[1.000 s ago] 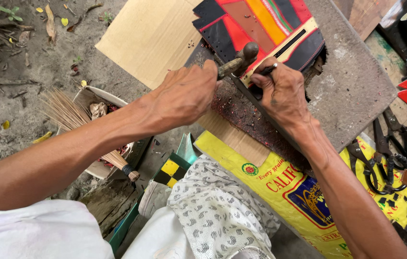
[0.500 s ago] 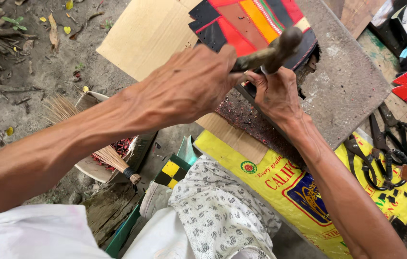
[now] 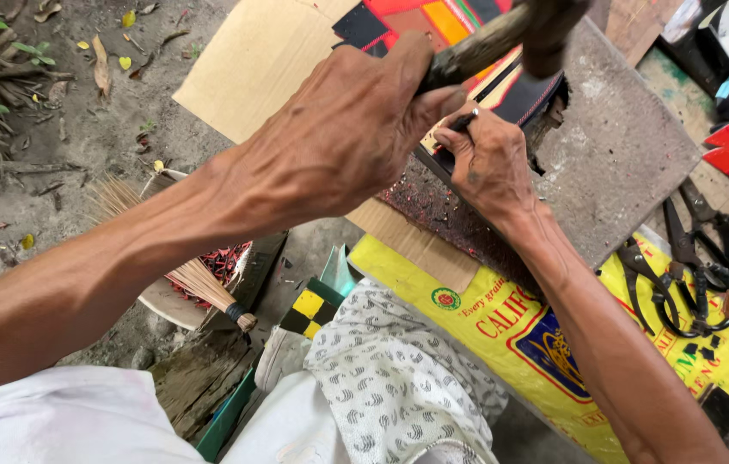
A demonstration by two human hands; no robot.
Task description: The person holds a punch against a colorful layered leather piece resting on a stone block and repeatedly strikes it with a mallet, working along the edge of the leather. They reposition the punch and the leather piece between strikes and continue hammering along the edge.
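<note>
The left hand (image 3: 339,137) has a full grip closed around a hammer (image 3: 502,39), raised at twelve o'clock. The right hand (image 3: 489,163) pinches a thin punch (image 3: 465,120) upright on the colourful sheet (image 3: 433,21) lying on the grey slab (image 3: 614,146). Red chips litter the slab at six o'clock, so cutting looks partly done, with more sheet uncut.

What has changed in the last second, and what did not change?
The left hand has raised the hammer from the work surface up toward the camera, gripping it throughout. The right hand has stayed pressed on the dark board, pinching a small dark tool. The scissors on the yellow sack have not moved.
</note>
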